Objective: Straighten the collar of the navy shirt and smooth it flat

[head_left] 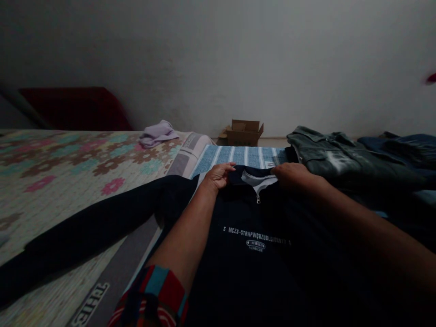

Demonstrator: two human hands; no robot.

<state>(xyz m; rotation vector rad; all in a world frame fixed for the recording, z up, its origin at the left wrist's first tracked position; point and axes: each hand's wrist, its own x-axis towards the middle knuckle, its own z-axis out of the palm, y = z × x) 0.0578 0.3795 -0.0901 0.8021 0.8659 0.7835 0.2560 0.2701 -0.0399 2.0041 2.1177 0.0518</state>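
A dark navy zip-neck sweatshirt point(235, 263) lies spread in front of me, with pale lettering across its chest. My left hand point(220, 176) pinches the left side of its collar. At the other side of the collar, my right hand point(291, 175) is closed on the fabric. Between my hands the neck opening shows a light grey lining point(260, 181) and a small metal zipper pull point(258, 199). One sleeve point(102, 213) stretches out to the left over the flowered bedding. The other sleeve is lost in shadow under my right arm.
Flowered bedding point(68, 181) covers the left, with a lilac cloth point(158, 134) on it. A blue striped sheet point(235, 156) lies beyond the collar. Behind it stands an open cardboard box point(243, 135) by the wall. A dark green jacket point(340, 156) and jeans point(405, 152) are piled at right.
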